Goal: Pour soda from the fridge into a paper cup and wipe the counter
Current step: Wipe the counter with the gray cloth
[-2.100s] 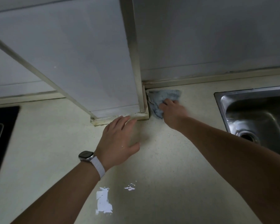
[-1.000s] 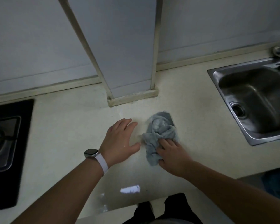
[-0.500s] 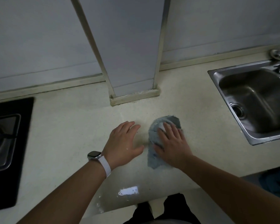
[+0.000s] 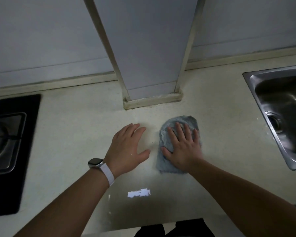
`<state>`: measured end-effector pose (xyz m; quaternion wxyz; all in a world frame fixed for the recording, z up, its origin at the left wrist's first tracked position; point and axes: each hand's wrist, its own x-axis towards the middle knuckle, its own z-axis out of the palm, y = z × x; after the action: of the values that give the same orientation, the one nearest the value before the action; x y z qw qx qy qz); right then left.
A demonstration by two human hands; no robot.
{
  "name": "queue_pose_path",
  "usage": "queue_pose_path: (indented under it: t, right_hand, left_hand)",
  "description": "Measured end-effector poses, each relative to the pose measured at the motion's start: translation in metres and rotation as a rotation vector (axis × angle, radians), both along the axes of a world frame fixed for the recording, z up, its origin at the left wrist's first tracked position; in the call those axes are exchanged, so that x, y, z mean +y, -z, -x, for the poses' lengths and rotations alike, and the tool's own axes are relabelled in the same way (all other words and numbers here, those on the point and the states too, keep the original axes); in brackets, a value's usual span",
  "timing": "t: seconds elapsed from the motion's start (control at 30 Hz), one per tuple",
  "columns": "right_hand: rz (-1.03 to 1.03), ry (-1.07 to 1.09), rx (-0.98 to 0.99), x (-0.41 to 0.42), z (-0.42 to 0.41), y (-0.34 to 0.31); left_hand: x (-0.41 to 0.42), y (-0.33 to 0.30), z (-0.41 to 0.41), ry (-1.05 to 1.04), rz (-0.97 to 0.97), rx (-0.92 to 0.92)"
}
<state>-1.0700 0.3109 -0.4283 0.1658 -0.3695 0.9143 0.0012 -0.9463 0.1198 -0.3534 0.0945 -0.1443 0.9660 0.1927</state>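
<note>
Cloth slid nearer, two hands — right hand pressing

Grey-blue cloth flat (rumpled) on cream counter.

Boxed wall column stands at the back, pale trim around its base. Black gas stove far left of the column, burner grate blurred. Steel sink far right of the column, drain visible in the basin. Grey tiled wall runs on both sides of the column. Bright glare patch in front of the column, near the front edge.
</note>
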Motion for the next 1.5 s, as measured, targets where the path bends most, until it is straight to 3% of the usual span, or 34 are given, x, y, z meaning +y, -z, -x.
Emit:
queue_pose_path:
  t: [0.43, 1.0, 1.5]
  right_hand:
    - [-0.002, -0.219, 0.013, -0.094, 0.011, 0.0]
    - [0.056, -0.49, 0.065, -0.212, -0.077, 0.012]
    - [0.053, -0.636, 0.067, -0.211, -0.135, 0.015]
  left_hand:
    - [-0.053, 0.0, -0.03, -0.24, 0.01, 0.036]
    - [-0.088, -0.007, -0.131, -0.462, 0.01, 0.131]
    - [-0.073, -0.007, -0.172, -0.479, 0.03, 0.185]
